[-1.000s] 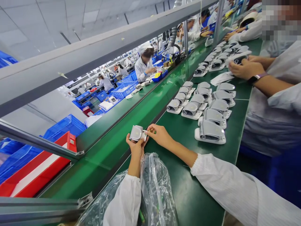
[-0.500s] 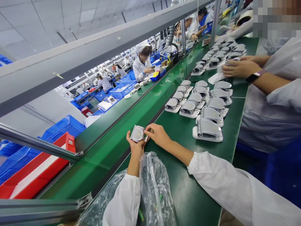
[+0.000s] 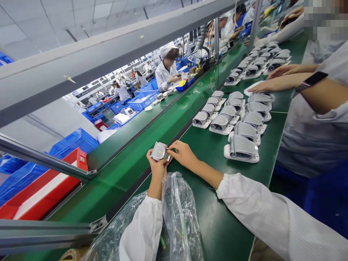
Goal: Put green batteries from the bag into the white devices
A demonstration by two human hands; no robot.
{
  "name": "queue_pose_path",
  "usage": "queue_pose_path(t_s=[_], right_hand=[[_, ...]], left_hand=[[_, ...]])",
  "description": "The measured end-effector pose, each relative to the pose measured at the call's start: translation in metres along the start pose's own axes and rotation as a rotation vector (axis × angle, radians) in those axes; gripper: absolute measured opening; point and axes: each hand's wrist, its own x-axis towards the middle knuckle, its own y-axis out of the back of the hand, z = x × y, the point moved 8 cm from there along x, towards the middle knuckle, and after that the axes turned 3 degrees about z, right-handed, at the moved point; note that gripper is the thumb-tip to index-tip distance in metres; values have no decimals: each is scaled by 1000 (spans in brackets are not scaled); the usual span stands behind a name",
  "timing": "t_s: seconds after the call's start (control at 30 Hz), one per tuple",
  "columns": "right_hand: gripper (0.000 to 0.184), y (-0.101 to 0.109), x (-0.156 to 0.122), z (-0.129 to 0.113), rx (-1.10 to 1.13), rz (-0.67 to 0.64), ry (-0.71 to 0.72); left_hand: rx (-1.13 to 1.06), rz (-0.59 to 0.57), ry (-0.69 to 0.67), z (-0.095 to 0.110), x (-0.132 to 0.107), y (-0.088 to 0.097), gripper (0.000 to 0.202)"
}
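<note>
My left hand [image 3: 156, 167] is closed around a small grey-and-white device [image 3: 159, 151], held just above the green bench [image 3: 217, 232]. My right hand [image 3: 182, 153] pinches at the device's right edge, where a small green part [image 3: 168, 157] shows between thumb and fingertip. Both my forearms are in white sleeves. A clear plastic bag [image 3: 176, 217] with small green parts inside lies on the bench between my arms.
Several grey cuffed devices on white bases [image 3: 241, 149] stand in rows ahead to the right. A co-worker's hands [image 3: 268, 85] reach over the far rows from the right. A green conveyor belt [image 3: 116, 181] runs along the left, beside red [image 3: 46, 188] and blue bins [image 3: 73, 142].
My right hand has moved in against the device's right edge, carrying the small green part with it. The co-worker's hands have let go of a device and now lie flat.
</note>
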Motion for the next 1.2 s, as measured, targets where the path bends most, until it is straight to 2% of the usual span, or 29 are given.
queue_pose_path(t_s=[0.2,0.37,0.5,0.57,0.63,0.73,0.83,0.97,1.1,1.2], right_hand=[[10,-5,-3,-12,-14,-69,94],[24,-10,-5,-27,-268,-194,214],[30,-11,-7,-26,-413,-239,173],[28,-9,-8,-26,-311,-210,149],[27,-6,-8,-23,-80,-149,99],[42,-8,-4,-3,304,-99,-91],[49,-13,-1,20,542,-57,-284],[46,-13,0,33,689,48,-411],[36,-15,-2,27,825,84,-440],[51,-16,-6,21,888,104,-479]], left_hand=[[-121,60,74,-5,0,3,83],[-214,20,35,-2,0,1,72],[-204,24,54,-4,2,0,74],[-213,65,48,-4,4,4,73],[-224,101,37,-3,5,6,72],[-207,115,-2,0,6,8,73],[-169,108,-50,3,5,8,77],[-170,90,-66,2,5,8,86],[-189,90,-48,-2,5,10,90],[-184,85,-34,-5,5,10,87]])
